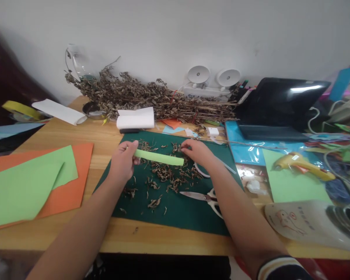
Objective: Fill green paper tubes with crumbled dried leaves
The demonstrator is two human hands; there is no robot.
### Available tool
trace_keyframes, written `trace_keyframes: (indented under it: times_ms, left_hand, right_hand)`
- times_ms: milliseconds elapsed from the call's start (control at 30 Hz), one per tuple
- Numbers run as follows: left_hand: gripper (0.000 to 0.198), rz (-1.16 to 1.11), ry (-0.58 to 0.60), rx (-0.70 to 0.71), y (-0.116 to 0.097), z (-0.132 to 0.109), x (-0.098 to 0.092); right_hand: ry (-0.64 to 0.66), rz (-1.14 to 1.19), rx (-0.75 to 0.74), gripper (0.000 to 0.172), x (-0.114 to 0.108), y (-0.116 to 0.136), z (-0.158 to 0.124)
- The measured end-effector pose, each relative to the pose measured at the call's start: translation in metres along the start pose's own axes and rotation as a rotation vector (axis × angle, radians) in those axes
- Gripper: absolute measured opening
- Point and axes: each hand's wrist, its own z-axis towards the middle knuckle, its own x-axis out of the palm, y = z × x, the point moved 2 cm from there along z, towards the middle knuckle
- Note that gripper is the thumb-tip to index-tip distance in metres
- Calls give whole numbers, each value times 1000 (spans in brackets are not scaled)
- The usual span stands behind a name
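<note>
The left hand (124,158) grips one end of a green paper strip (160,157) between thumb and fingers. The strip sticks out toward the right hand (198,151), and its free end stops just short of it. The right hand has its fingers bent close together, but I cannot tell if they pinch a bit of leaf. Under and between the hands, dry leaves (165,173) are spread on a dark green mat (175,217). Scissors (194,195) lie nearer the body than the right hand, partly hidden by that arm. Past both hands is a big pile of dry plants (134,91).
</note>
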Motion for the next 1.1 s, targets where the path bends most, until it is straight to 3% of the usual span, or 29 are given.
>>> trace_keyframes:
  times_ms: [133, 367, 467, 600, 733, 900, 1000, 1100]
  left_hand:
    - [25, -226, -8, -126, -4, 7, -2]
    - [23, -355, -40, -276, -5, 10, -4]
    - [23, -343, -23, -279, -3, 10, -4]
    - [22, -372, -50, -273, -2, 10, -3]
    - [19, -444, -119, -271, -6, 8, -2]
    - [17, -507, -59, -190, -24, 1, -2]
    - [12, -416, 3, -21, -36, -13, -1]
    - [14, -221, 38, 171, -44, -35, 2]
  right_hand:
    - [90, -145, 29, 29, -5, -6, -1]
    - [342, -331, 107, 71, -9, -1, -14]
    - [360, -370, 118, 61, 1, 2, -13]
    - [351, -328, 87, 25, 10, 3, -8]
    - [318, -172, 51, 7, 3, 3, -7]
    - [194, 172, 23, 9, -19, 9, -12]
    - [138, 424, 41, 15, -24, 12, -20]
    - [163, 666, 51, 16, -19, 16, -35]
